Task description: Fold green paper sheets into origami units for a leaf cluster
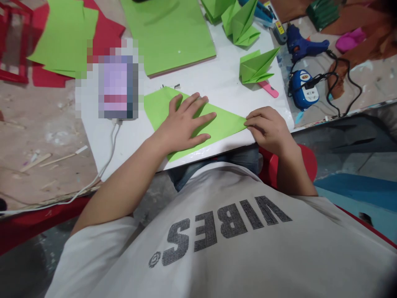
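A green sheet of paper [161, 105], folded into a triangle, lies on the white table [217, 82] close to its near edge. My left hand [182, 122] rests flat on the middle of it, fingers spread. My right hand [268, 128] pinches the triangle's right-hand tip at the table's edge, fingers curled together.
Two folded green paper shapes [256, 66] [242, 22] and a stack of green sheets [169, 33] lie farther back. A pink-handled tool [269, 89] sits by the nearer shape. A blue glue gun [302, 43], a blue plug adapter [304, 89] and black cables lie right. A blurred phone [116, 82] with a white cable lies left.
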A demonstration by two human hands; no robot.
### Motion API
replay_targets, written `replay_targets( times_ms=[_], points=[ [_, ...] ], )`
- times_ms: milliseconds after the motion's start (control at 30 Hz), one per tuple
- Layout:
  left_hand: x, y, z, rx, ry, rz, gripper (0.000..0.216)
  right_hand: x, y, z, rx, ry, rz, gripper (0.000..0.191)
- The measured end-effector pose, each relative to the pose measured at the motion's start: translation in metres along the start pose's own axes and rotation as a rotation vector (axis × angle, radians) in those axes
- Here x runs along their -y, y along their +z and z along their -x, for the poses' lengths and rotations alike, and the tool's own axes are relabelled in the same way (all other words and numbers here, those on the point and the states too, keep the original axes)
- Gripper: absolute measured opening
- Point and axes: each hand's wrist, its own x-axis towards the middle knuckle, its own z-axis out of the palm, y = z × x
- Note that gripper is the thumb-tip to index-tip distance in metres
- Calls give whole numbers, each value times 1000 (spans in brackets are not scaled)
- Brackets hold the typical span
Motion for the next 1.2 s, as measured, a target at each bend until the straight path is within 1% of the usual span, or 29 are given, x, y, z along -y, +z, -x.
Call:
replay_targets(
  times_ms=[100, 267, 333, 467, 567, 600, 633, 700, 767, 900, 1033, 1200],
  points=[
    [0, 0, 0, 2, -5, 6, 78, 6, 3, -3, 15, 11, -2, 32],
    [0, 1, 1, -8, 4, -1, 78, 10, 8, -8, 52, -28, 9, 40],
    [1, 1, 1, -5, 0, -14, 77, 17, 10, -8, 61, -39, 23, 42],
    [5, 4, 0, 4, 23, -43, 83, 47, 16, -3, 100, -72, 70, 43],
    [8, 6, 1, 4, 47, -74, 91, 71, 28, 1, 187, -224, 41, 38],
    [8, 6, 1, 0, 49, -83, 91, 77, 33, 1, 222, -262, 33, 41],
    [8, 7, 1, -5, 49, -90, 90, 81, 37, 1, 253, -277, 32, 50],
    [8, 7, 1, -15, 47, -97, 85, 85, 43, 1, 295, -258, 51, 71],
    [8, 7, 2, -19, 45, -103, 79, 87, 44, 0, 315, -208, 85, 85],
    [8, 7, 2, -18, 44, -126, 77, 90, 36, 1, 335, -121, 154, 92],
    [10, 8, 2, -17, 47, -156, 83, 89, 30, 3, 337, -61, 186, 101],
    [12, 11, 2, -13, 45, -160, 89, 81, 27, 8, 337, -19, 202, 101]
  ],
)
